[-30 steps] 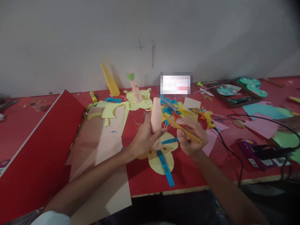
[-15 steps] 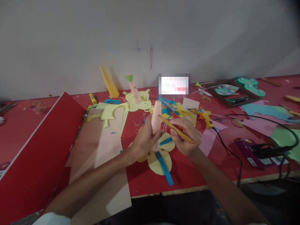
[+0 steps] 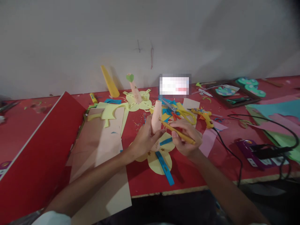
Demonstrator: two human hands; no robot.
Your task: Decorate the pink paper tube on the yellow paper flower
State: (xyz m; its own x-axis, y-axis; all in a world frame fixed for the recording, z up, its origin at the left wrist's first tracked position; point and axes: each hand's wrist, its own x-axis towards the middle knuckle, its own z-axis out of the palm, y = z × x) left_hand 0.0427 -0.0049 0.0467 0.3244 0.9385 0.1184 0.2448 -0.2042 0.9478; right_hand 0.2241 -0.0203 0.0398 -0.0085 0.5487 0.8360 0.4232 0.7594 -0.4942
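My left hand (image 3: 147, 137) is wrapped around a pale pink paper cone (image 3: 157, 112), which stands nearly upright. Held in my right hand (image 3: 189, 137) is a yellow-brown pen (image 3: 179, 133), its tip at the right side of the cone; small marks show on the paper there. Below the cone spreads a pale yellow petal-shaped paper base (image 3: 154, 165) with small brown stars and a blue paper strip (image 3: 165, 168) reaching toward the table edge. Behind my hands stands a similar pink cone (image 3: 135, 91) topped by a green heart, on its own yellow petals.
Scissors with yellow handles (image 3: 187, 115) lie among blue scraps. Right of them are a yellow glue gun (image 3: 206, 118) with a black cord, a purple power strip (image 3: 248, 148) and a tool tray (image 3: 234, 101). A red board (image 3: 47, 150) leans at left beside beige sheets (image 3: 93, 162).
The pen tip has moved slightly down along the cone. At the right, the blue, pink and green sheets have shifted to the right. My left hand keeps its grip.
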